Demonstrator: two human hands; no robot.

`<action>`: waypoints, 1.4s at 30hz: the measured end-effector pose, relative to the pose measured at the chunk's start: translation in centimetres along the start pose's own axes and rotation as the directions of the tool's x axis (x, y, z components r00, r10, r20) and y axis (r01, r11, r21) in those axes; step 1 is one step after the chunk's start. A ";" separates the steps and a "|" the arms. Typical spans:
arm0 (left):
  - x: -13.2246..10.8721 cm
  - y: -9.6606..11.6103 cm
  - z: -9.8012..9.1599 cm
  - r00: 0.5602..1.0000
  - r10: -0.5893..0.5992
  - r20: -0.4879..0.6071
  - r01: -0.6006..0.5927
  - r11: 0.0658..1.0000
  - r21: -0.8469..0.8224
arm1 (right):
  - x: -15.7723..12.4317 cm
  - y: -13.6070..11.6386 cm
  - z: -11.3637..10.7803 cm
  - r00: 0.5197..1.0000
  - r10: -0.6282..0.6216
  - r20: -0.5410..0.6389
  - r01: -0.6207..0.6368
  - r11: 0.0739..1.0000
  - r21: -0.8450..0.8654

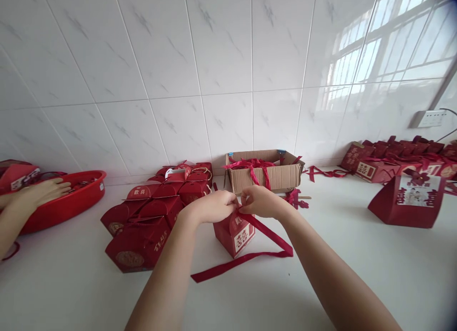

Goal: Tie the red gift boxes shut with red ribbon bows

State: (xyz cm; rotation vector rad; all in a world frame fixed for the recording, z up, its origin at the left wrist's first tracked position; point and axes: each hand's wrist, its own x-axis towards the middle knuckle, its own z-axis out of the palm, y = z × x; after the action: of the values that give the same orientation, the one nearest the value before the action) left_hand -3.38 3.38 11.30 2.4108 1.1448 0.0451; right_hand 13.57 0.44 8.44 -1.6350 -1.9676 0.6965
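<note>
In the middle of the white counter a small red gift box [234,236] stands upright, with a white character panel on its front. My left hand [214,206] and my right hand [264,202] meet over its top. The fingertips of both are pinched together on a red ribbon [273,237] at the top of the box. The ribbon's long tail runs right, bends beneath my right wrist and lies back leftward across the counter in front of the box. My fingers hide the spot where the ribbon meets the box.
Several red boxes [137,248] stand close on the left. Behind is a cardboard box [266,179] of red ribbons. A bigger red box [407,205] and a row of boxes [378,169] are right. At far left, another person's hand [46,195] reaches into a red basin [64,212].
</note>
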 end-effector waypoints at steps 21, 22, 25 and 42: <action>-1.2 -1.8 -1.3 0.973 -0.085 -0.216 0.084 0.996 -0.015 | -2.8 -1.1 -2.8 0.948 -0.214 -0.236 0.293 0.875 0.384; -0.9 -2.1 -1.2 0.980 -0.129 -0.150 0.135 0.990 0.031 | -3.5 -1.3 -3.2 0.939 -0.217 -0.267 0.313 0.861 0.401; -0.2 -2.9 -1.0 0.983 -0.177 -0.041 0.180 0.980 0.084 | -5.4 -1.8 -4.2 0.899 -0.227 -0.375 0.386 0.815 0.432; 0.0 -3.4 -1.2 0.977 -0.182 -0.108 0.191 0.979 0.071 | -2.3 -0.8 -2.5 0.965 -0.162 -0.204 0.256 0.734 0.628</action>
State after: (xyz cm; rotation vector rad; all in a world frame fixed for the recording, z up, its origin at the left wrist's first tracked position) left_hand -6.06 5.71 10.95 2.3824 1.4408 0.0616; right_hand 15.05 -1.76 10.75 -0.9815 -1.5199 1.0070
